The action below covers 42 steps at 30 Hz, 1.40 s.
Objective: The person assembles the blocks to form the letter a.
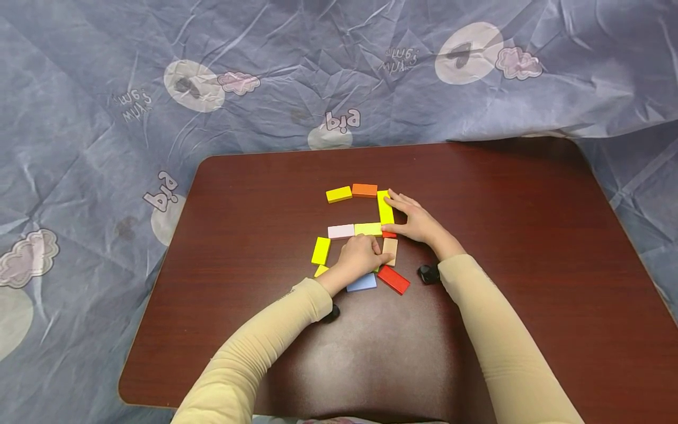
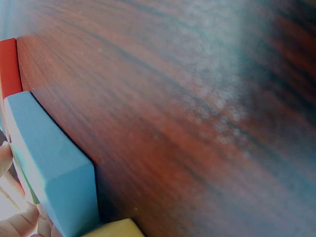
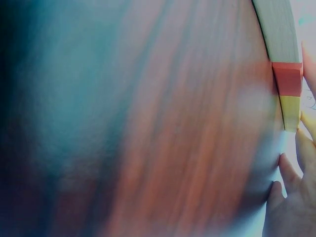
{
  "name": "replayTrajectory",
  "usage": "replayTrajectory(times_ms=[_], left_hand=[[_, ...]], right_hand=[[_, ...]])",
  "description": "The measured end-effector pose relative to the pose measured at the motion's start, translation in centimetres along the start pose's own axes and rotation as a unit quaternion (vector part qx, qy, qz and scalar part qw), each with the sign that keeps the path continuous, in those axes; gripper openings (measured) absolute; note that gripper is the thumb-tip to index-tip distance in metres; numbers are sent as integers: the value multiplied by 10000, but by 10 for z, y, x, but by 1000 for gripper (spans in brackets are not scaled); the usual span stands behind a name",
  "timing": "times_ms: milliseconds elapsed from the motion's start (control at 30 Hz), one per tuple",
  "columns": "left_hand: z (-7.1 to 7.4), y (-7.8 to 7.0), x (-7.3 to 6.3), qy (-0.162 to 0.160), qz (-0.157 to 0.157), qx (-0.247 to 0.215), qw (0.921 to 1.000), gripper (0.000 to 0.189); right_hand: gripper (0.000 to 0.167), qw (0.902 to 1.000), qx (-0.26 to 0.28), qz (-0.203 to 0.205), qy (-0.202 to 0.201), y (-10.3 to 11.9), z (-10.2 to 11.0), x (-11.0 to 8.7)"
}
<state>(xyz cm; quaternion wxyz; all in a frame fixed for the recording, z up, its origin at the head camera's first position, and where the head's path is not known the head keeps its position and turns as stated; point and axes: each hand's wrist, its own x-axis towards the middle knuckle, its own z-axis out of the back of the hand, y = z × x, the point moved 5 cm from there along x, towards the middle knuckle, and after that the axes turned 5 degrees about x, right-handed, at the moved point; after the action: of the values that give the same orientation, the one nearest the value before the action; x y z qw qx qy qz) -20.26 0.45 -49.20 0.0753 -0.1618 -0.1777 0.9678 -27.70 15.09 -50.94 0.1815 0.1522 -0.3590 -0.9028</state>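
Flat coloured blocks lie in a winding outline on the brown table. My left hand [image 1: 362, 256] is bent over the lower part, its thumb tip on a tan block [image 1: 391, 247]; whether its other fingers grip that block is hidden. Just below the hand lies a blue block [image 1: 362, 282], seen close up in the left wrist view. My right hand [image 1: 421, 224] is spread beside a long yellow block [image 1: 385, 207], index fingertip near its far end, thumb near its close end. At that close end, a red block [image 1: 389, 234] shows partly.
Pink [image 1: 341, 231] and pale yellow blocks [image 1: 368, 229] sit mid-outline; orange [image 1: 364, 190] and yellow ones [image 1: 339, 194] sit at the top. A slanted red block [image 1: 394, 280] is lower right, a yellow block [image 1: 321, 251] left. Patterned cloth [image 1: 296, 76] hangs behind the table [image 1: 503, 206].
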Motion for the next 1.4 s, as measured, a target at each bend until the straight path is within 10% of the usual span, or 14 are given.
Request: replayTrajectory(times_ms=[567, 900, 1400], left_hand=[[3, 2, 1, 205, -109, -269, 9994, 29], [12, 6, -9, 461, -1439, 164, 9884, 32], [9, 19, -12, 759, -1672, 47, 9830, 25]], right_hand=[[83, 10000, 25, 25, -58, -2, 0, 0], [82, 9999, -29, -99, 32, -3, 1, 1], [83, 9999, 10, -94, 33, -1, 0, 0]])
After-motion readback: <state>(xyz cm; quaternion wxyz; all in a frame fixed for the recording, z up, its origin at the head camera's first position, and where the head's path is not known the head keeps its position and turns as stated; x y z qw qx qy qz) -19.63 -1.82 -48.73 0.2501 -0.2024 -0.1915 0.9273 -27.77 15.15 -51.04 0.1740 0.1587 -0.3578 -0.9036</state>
